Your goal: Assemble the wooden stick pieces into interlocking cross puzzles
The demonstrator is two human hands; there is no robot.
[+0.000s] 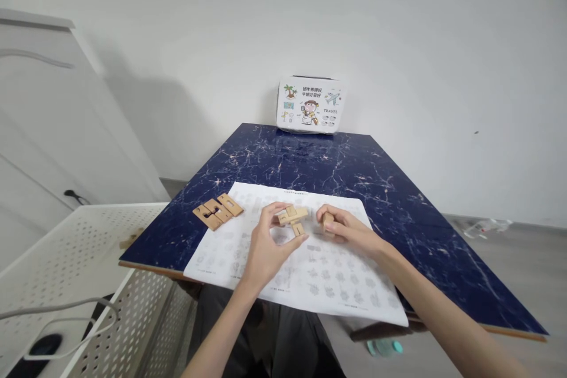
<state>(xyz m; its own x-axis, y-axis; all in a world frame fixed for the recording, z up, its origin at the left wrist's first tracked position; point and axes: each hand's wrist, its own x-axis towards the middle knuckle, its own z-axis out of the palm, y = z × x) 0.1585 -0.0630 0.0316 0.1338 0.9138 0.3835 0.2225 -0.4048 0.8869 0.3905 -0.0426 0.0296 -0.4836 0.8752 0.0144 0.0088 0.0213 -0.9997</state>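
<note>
Blue table (310,159); printed paper (286,284) along near edge; left hand (268,242) half-curled, thumb and fingers holding crossed wooden blocks (293,216) over paper, apparently joined; right hand (349,227) closed around single block (328,221) (partly hidden), still separate; flat pieces (211,222) at paper's left edge, unattached

Sheet (295,283) on the table (310,159): diagrams (340,277) too small to read from here. Block (328,218) over the table: partly hidden by the right hand (343,224). Cabinet (48,124) left of the table: cut off by the view's edge. Cable (53,308), same side: likewise cut.
</note>
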